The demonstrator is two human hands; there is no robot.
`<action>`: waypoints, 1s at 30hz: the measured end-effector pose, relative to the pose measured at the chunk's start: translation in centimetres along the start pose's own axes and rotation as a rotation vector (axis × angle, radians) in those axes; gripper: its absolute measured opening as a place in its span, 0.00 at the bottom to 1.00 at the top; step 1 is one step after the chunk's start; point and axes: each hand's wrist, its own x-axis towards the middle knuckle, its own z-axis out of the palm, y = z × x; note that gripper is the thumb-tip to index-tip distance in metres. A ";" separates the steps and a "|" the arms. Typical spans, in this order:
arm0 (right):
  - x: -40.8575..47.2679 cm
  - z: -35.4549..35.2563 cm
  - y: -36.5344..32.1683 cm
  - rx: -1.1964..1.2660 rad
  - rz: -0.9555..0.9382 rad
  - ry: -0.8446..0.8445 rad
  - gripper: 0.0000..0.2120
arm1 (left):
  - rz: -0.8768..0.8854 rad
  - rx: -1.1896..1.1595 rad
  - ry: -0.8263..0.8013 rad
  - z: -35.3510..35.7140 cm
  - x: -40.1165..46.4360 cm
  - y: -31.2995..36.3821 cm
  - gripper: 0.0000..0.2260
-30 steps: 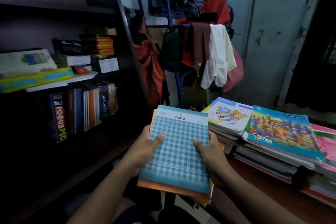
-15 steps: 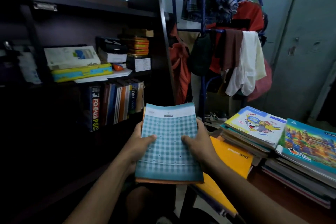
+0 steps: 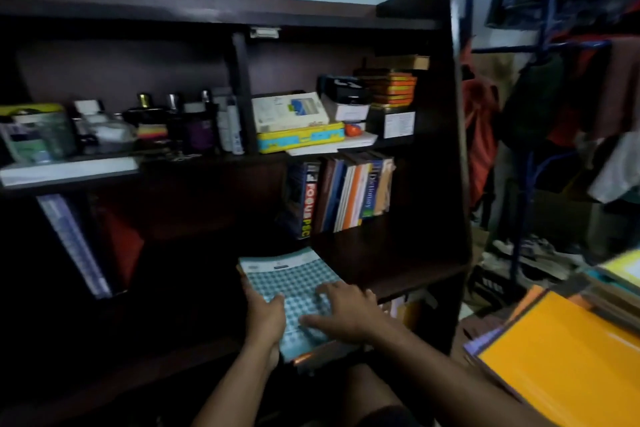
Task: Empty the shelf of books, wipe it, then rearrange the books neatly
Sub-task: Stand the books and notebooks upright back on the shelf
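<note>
A small stack of notebooks topped by a blue checked notebook (image 3: 291, 282) lies partly on the dark lower shelf board (image 3: 388, 263) of the bookshelf. My left hand (image 3: 265, 314) grips its left edge, thumb on the cover. My right hand (image 3: 341, 310) presses flat on the cover with fingers spread. Several upright books (image 3: 346, 194) stand at the back of the same shelf, among them one marked Dictionary.
The shelf above holds a yellow-blue box (image 3: 299, 139), stacked boxes (image 3: 389, 88) and several bottles (image 3: 194, 121). An orange notebook (image 3: 561, 357) tops book piles at lower right. A clothes rack (image 3: 540, 52) hung with garments stands right of the shelf.
The view swung left toward the shelf. The notebook stack went from held in front of me down and forward onto the lower shelf. My right hand moved from gripping its edge to pressing flat on top.
</note>
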 end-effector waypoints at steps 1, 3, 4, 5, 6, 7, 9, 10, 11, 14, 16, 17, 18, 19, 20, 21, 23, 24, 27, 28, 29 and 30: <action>0.1 1.1 -0.5 -0.004 -0.037 -0.041 0.39 | -0.007 0.001 0.042 -0.5 0.2 -0.1 0.38; 0.4 2.6 -0.2 -0.017 -0.103 -0.029 0.41 | -0.005 0.003 0.052 -0.9 -0.4 0.1 0.41; 0.5 2.8 0.5 -0.020 -0.127 0.017 0.44 | 0.001 0.020 0.014 -0.7 -0.7 0.5 0.42; 0.6 3.2 1.1 -0.014 -0.164 0.066 0.49 | 0.018 0.058 -0.019 -0.9 -1.0 0.8 0.43; 0.9 3.3 1.8 -0.014 -0.183 0.112 0.53 | 0.031 0.119 -0.061 -1.0 -1.2 1.1 0.44; 1.1 3.4 2.6 -0.021 -0.195 0.146 0.54 | 0.031 0.206 -0.077 -1.1 -1.3 1.3 0.42; 1.6 3.3 3.5 -0.045 -0.212 0.147 0.51 | 0.009 0.334 -0.028 -1.8 -1.3 1.4 0.35; 1.7 3.4 3.5 -0.056 -0.217 0.141 0.48 | -0.017 0.409 0.003 -2.4 -1.3 1.6 0.30; 1.8 3.5 3.6 -0.064 -0.221 0.142 0.44 | -0.034 0.498 0.020 -3.1 -0.9 1.5 0.25; 1.9 3.5 3.3 -0.069 -0.212 0.152 0.42 | -0.014 0.649 0.027 -4.3 -0.2 2.1 0.09; 2.0 3.5 2.5 -0.094 -0.210 0.164 0.52 | -0.012 0.640 -0.004 -4.3 -0.3 2.6 0.13; 2.2 3.4 2.3 -0.107 -0.206 0.140 0.58 | -0.008 0.643 0.004 -4.1 -0.1 2.3 0.16; 2.5 3.4 1.4 -0.110 -0.216 0.089 0.62 | 0.002 0.651 0.031 -4.5 -0.2 2.4 0.18; 2.7 3.3 0.8 -0.120 -0.217 0.035 0.64 | -0.011 0.641 0.054 -4.5 -0.3 2.5 0.17; 3.2 3.4 -0.6 -0.128 -0.229 -0.017 0.64 | -0.023 0.595 0.093 -5.3 -0.4 2.8 0.13; 3.4 3.2 -1.4 -0.124 -0.220 -0.066 0.62 | -0.029 0.528 0.107 -5.6 -0.5 3.2 0.10; 4.2 3.0 -3.6 -0.111 -0.229 -0.165 0.58 | -0.039 0.347 0.159 -6.7 -0.3 3.9 0.14; 4.7 3.0 -4.6 -0.105 -0.244 -0.198 0.55 | -0.029 0.276 0.188 -7.4 -0.6 4.6 0.14; 5.3 3.7 -8.4 -0.060 -0.342 -0.249 0.50 | 0.033 0.115 0.242 -10.4 -0.6 6.1 0.11; 5.6 4.1 -10.0 -0.041 -0.383 -0.241 0.49 | 0.069 0.082 0.261 -12.0 -0.3 6.3 0.11; 5.8 4.5 -11.2 -0.033 -0.422 -0.220 0.47 | 0.103 0.074 0.275 -13.3 -0.1 6.3 0.11; 6.0 4.8 -12.6 -0.030 -0.471 -0.193 0.46 | 0.145 0.091 0.310 -15.0 0.1 6.3 0.14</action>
